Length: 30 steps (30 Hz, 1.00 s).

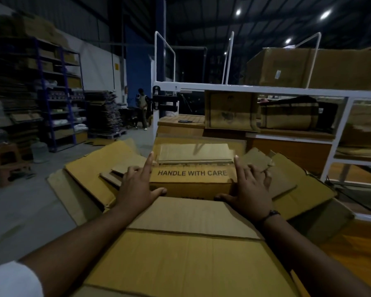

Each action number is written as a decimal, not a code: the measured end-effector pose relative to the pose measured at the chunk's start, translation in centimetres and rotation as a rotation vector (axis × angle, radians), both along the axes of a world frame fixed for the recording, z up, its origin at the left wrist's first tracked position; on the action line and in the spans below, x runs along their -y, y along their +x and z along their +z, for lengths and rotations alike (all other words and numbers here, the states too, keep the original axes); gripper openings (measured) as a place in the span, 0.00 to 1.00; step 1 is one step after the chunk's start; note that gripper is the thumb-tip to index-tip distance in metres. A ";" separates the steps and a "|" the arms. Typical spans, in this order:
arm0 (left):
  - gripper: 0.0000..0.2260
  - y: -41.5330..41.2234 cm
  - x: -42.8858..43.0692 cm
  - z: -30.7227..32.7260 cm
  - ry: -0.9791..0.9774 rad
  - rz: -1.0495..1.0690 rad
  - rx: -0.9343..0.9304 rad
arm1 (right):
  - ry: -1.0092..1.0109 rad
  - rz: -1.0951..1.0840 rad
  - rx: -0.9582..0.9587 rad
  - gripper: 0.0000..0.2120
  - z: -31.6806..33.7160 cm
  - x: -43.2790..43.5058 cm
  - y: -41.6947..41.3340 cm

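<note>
Hands frame a small brown box (191, 183) that says HANDLE WITH CARE on its near side. The box sits in the middle of a pile of flat cardboard sheets (88, 168), just past a big cardboard piece (191, 254) that lies under both arms. The left hand (137, 189) is at the left side of the box and the right hand (252, 189) is at the right side. On each hand the pointing finger is straight and lies along the box wall, and the thumb is spread out near the front. The other fingers (259, 171) are bent and rest on the cardboard beside the box. The hands touch and press the box, but they do not wrap round it or pinch anything. The top of the box is open, and a flat piece of card (195, 152) lies inside. No tape shows on it. So the job looks about half done: the box is in place with something in it, but its top is not yet shut. I think what is left is to fold the top down and close it. Behind stands a white rack (266, 88) with more boxes.
</note>
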<state>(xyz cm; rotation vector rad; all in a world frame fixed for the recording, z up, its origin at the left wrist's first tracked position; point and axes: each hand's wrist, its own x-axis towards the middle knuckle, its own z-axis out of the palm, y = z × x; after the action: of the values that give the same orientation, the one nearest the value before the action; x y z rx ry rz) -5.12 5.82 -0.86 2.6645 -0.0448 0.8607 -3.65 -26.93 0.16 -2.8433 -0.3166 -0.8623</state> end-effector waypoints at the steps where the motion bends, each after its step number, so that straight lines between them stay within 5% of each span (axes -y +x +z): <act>1: 0.55 0.1 -0.1 -0.1 -0.013 -0.003 -0.010 | 0.008 -0.009 -0.010 0.60 -0.2 0.0 0.0; 19: 0.54 0.2 -0.8 -1.1 -0.189 0.018 0.005 | 0.027 -0.192 -0.041 0.55 -0.2 -0.8 -1.9; 25: 0.46 -0.5 -1.3 -1.3 -0.328 -0.106 0.086 | 0.342 0.005 0.089 0.44 -0.9 0.4 -2.2; 28: 0.38 -1.2 -1.5 -1.0 -0.617 -0.283 0.169 | 0.538 0.163 0.102 0.26 -1.4 1.1 -2.0; 30: 0.31 -1.3 -1.7 -1.0 -0.793 -0.346 0.232 | 0.717 0.317 0.119 0.29 -1.6 1.3 -2.5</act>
<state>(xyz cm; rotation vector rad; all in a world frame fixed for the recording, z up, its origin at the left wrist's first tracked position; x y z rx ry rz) -6.47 7.55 -1.88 1.7513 -0.1744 0.8383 -6.12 -28.27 -1.46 -2.0249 -0.3675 -0.8577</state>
